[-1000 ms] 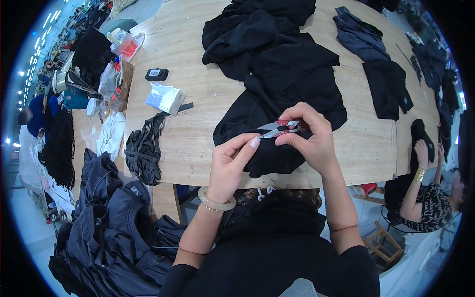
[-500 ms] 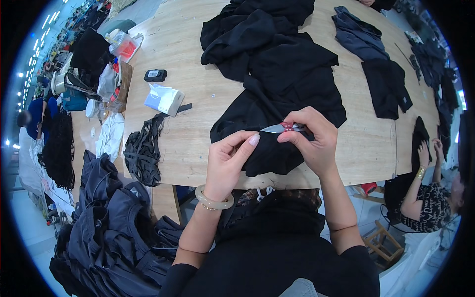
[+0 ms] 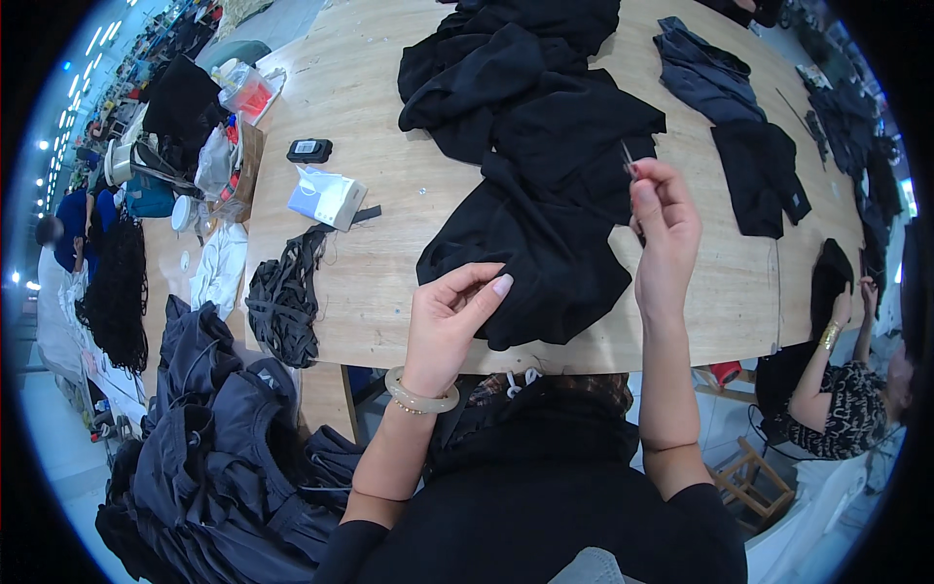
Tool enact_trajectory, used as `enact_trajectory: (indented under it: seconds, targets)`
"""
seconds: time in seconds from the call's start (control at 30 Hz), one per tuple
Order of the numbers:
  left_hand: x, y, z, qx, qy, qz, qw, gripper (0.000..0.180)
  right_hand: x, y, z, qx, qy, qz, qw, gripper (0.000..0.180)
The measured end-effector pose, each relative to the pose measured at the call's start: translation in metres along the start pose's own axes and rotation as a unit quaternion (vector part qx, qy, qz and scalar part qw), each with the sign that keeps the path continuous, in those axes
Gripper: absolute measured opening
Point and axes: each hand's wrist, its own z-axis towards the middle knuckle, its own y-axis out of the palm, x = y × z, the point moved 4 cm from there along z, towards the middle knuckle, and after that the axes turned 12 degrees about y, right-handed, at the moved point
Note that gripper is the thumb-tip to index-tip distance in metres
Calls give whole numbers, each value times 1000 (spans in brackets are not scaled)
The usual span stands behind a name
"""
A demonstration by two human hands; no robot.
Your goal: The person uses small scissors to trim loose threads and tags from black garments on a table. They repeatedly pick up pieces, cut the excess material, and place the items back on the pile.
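Cloth, black, on the desk.
Fingers of left hand pinch it; those of right hand grasp scissors.

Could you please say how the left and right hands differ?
The left hand pinches the black cloth; the right hand holds the snips. The left hand is nearer the table's front edge than the right hand. A pale bangle circles the left wrist; none shows on the right. Both are ungloved.

No words or numbers could be read clearly. A pale label sat on a small black gadget, and whitish, letter-like marks, too small to make out, covered a co-worker's dark shirt.
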Motion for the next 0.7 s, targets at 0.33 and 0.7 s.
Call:
enact_trajectory:
  seconds: [0.33, 0.7]
  targets:
    - [-7, 5, 5, 36, -43, -147, 988, 14, 9, 59, -51, -160, -227, -353, 893, 19]
    - [-14, -6, 5, 66, -67, -125, 988, 17, -1, 25, -31, -176, 25, -194, 965, 24]
